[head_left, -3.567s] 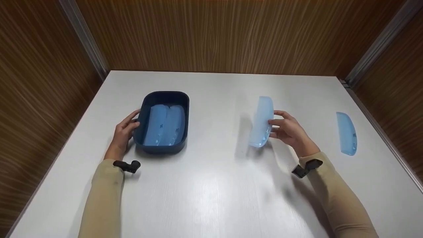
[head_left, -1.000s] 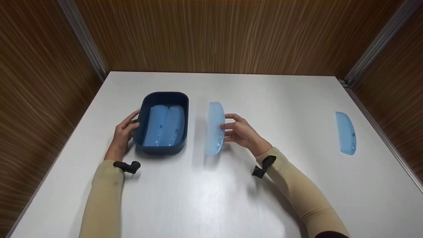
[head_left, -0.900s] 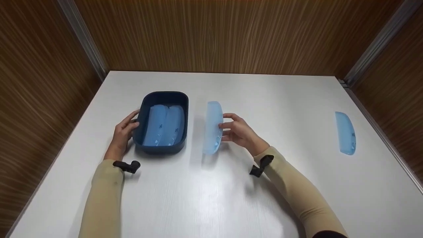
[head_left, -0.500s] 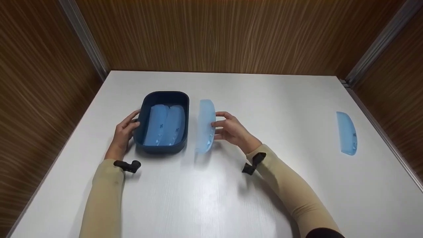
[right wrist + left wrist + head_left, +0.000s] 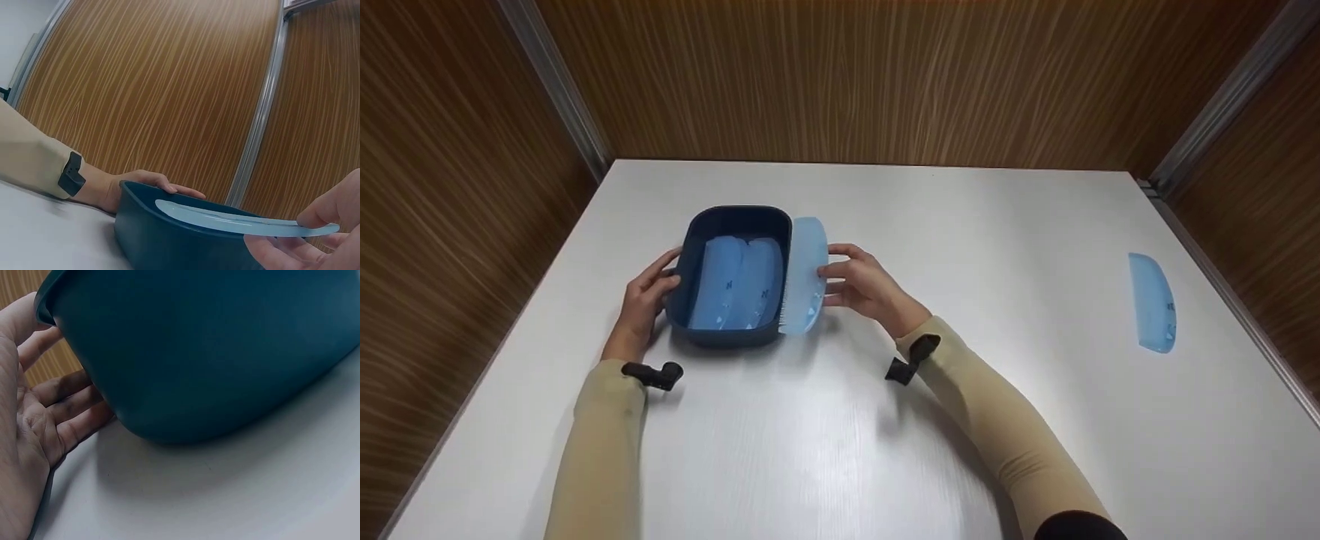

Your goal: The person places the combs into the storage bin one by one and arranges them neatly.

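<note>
A translucent light-blue comb (image 5: 808, 274) with a curved back and fine teeth is pinched between thumb and fingers of my right hand (image 5: 864, 285). Its toothed edge is level with the right rim of a dark blue rectangular tub (image 5: 729, 339); in the right wrist view the comb (image 5: 225, 218) slants over that rim. Inside the tub, two similar combs (image 5: 718, 281) lie side by side. My left hand (image 5: 641, 304) touches the tub's left side, and the left wrist view has its extended fingers (image 5: 76, 405) against the outer wall.
Another light-blue comb (image 5: 1153, 304) lies alone at the right of the white table (image 5: 840, 435). Wood-grain panels (image 5: 847, 82) with metal corner strips enclose the back and sides.
My right hand has carried its comb leftward from mid-table to the tub's right rim. My left hand and the tub have stayed in place.
</note>
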Available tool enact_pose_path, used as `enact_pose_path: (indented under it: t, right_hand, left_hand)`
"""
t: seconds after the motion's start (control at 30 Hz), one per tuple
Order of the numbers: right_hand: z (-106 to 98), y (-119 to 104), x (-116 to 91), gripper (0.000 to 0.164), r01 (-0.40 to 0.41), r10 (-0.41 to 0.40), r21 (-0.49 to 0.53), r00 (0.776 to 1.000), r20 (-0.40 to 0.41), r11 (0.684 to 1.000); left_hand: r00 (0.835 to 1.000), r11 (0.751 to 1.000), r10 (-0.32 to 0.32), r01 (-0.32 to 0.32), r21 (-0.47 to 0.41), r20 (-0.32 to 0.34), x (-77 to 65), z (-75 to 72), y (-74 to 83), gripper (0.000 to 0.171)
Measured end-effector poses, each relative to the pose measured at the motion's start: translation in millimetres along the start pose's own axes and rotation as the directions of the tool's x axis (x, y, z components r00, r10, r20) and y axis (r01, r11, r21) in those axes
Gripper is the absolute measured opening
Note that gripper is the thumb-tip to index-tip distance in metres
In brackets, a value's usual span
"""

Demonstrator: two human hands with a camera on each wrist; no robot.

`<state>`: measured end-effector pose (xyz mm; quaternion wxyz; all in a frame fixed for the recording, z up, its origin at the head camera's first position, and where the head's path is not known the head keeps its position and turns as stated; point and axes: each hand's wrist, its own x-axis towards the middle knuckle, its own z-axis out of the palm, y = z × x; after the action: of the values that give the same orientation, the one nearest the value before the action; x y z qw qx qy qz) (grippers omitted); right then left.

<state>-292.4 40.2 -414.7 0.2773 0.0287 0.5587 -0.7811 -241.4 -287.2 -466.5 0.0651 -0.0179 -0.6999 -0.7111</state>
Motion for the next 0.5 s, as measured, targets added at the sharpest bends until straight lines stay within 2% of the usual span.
enact_pose_path:
  t: [0.3,0.5]
  right_hand:
    - [20,0,12,0.049,-0.003,0.003,0.008,1.000,0.000,1.000]
    - [32,1,18,0.048,-0.033,0.033,-0.011,0.999,-0.010,0.999]
  left_hand:
    - [1.000,1.000,0.002,-0.002,0.005,-0.004,-1.6,-2.8,2.5,0.047]
    - [1.000,1.000,-0.001,0.001,0.009,-0.008,-2.4,-2.5,2.3,0.047]
